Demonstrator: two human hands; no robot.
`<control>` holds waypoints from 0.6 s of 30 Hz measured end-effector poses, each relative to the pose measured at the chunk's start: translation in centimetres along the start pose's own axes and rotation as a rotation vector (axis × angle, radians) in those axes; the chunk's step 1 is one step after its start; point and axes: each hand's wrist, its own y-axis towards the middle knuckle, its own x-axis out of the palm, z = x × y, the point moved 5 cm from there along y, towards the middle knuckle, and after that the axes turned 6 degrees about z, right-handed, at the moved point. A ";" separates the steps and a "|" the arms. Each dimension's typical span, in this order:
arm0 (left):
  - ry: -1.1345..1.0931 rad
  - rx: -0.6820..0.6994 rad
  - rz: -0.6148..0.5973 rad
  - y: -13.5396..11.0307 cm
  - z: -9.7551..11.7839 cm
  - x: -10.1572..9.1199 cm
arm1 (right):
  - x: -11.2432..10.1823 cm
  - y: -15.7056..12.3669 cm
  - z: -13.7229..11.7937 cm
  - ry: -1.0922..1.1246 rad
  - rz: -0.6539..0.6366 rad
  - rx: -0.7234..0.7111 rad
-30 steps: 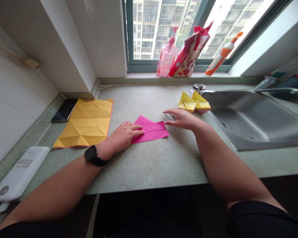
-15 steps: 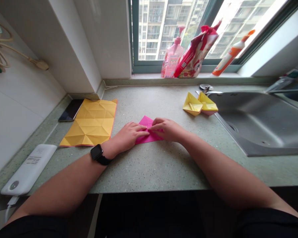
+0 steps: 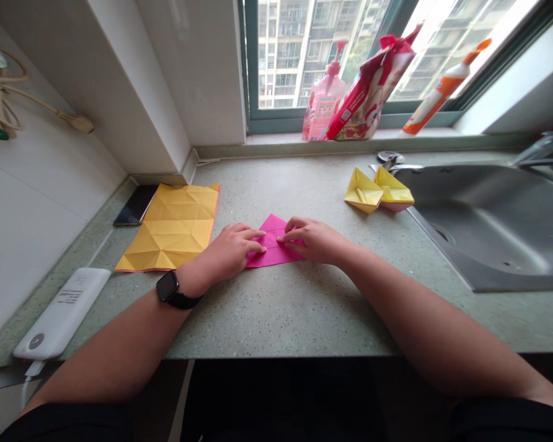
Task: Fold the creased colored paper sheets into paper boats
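1. The left hand's fingers lie slightly spread, thumb apart from index, touching the left part of the magenta origami paper [image 3: 273,222]; the right hand's [image 3: 317,240] curl over its right part, and I can't tell whether they pinch or just press it.
2. The left hand [image 3: 233,250] is palm-down, its forearm slanting inward behind a black smartwatch [image 3: 168,286]; the right forearm angles in too.
3. The paper lies flat, peaked and crisply creased, on the speckled stone countertop [image 3: 286,313].
4. Farther out: a crease-patterned golden sheet [image 3: 177,221], pointed yellow paper shapes [image 3: 363,191], a brushed-steel sink [image 3: 502,215].
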 end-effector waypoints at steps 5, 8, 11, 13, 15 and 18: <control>0.050 -0.051 -0.013 -0.7 -0.8 -0.8 | -0.1 -0.1 0.1 0.002 -0.009 0.020; 0.061 -0.083 -0.033 -1.3 -1.1 -1.0 | -0.1 -0.1 0.1 -0.012 -0.023 0.022; 0.066 -0.101 -0.053 -1.7 -1.4 -1.3 | -0.2 -0.1 -0.1 -0.045 -0.035 0.024; 0.065 -0.096 -0.051 -1.8 -1.6 -1.4 | -0.3 -0.1 -0.2 -0.069 -0.047 0.027; 0.065 -0.091 -0.049 -1.7 -1.8 -1.4 | -0.5 -0.1 -0.2 -0.092 -0.057 0.034; 0.073 -0.098 -0.045 -1.7 -2.3 -1.4 | -0.8 -0.1 0.1 -0.099 -0.051 0.047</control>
